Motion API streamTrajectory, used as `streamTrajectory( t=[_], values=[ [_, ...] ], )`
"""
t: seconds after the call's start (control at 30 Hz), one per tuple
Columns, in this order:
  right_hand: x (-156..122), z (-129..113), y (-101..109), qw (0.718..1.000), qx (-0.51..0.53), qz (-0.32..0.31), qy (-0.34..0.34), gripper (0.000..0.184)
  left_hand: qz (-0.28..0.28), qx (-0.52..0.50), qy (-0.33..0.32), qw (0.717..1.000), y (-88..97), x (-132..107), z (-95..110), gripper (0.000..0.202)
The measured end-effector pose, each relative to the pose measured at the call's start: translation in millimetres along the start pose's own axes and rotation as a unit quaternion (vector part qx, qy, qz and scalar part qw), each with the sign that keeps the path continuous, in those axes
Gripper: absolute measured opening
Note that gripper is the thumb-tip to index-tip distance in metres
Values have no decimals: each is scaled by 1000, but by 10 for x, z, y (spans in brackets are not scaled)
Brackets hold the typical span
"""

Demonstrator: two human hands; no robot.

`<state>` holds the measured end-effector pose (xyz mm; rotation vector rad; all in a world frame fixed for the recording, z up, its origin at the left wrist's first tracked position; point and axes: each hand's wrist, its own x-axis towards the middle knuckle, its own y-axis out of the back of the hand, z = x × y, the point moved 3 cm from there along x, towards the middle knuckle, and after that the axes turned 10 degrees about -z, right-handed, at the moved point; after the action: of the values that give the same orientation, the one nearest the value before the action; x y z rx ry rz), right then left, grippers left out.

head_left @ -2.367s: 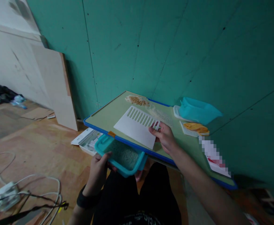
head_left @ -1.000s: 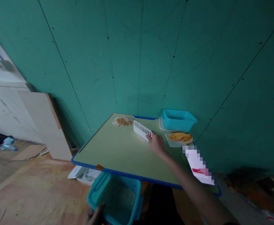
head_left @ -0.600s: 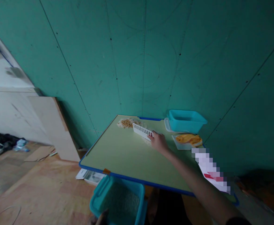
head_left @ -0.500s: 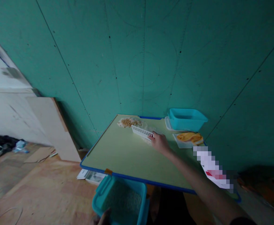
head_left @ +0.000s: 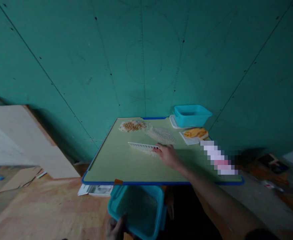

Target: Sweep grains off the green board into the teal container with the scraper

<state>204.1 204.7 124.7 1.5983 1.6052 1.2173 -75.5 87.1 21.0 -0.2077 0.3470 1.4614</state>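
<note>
My right hand [head_left: 168,156] is closed around one end of a white slotted plastic strip [head_left: 139,145], held low over the table. White grains like rice [head_left: 150,153] lie just behind and beneath the strip. Farther back spreads a larger patch of white grains [head_left: 161,133], and left of it a heap of tan beans [head_left: 133,125] sits among more white grains. Below the table's front edge, my left hand [head_left: 116,228] grips the near left rim of a turquoise plastic tub [head_left: 161,206] with grains inside. Its fingers are partly hidden by the tub and shadow.
The pale table [head_left: 106,166] has a blue edge and stands against a green wall [head_left: 73,66]. At its back right are another turquoise tub [head_left: 193,117] and a yellow cloth [head_left: 196,133] on a white lid or tray. A pale board [head_left: 36,143] leans at left.
My right hand has drawn the strip toward the front of the table, away from the beans, leaving more white grains visible behind it. The camera view has turned right.
</note>
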Motion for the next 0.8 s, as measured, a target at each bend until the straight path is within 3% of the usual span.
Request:
streamTrajectory(
  t=[0.17, 0.33, 0.57, 0.8],
  values=[
    [-269, 390, 298, 993, 45, 82, -72, 26, -35, -15, -11, 999, -50, 67, -86, 46],
    [-772, 773, 496, 985, 8, 93, -142, 30, -67, -47, -44, 996, -229, 86, -220, 51],
    [-963, 761, 549, 987, -75, 90, -108, 31, -38, -71, -55, 995, -579, -103, -176, 46],
    [-934, 847, 556, 986, -99, 91, -93, 29, 61, -93, -61, 992, -764, -311, -175, 46]
  ],
)
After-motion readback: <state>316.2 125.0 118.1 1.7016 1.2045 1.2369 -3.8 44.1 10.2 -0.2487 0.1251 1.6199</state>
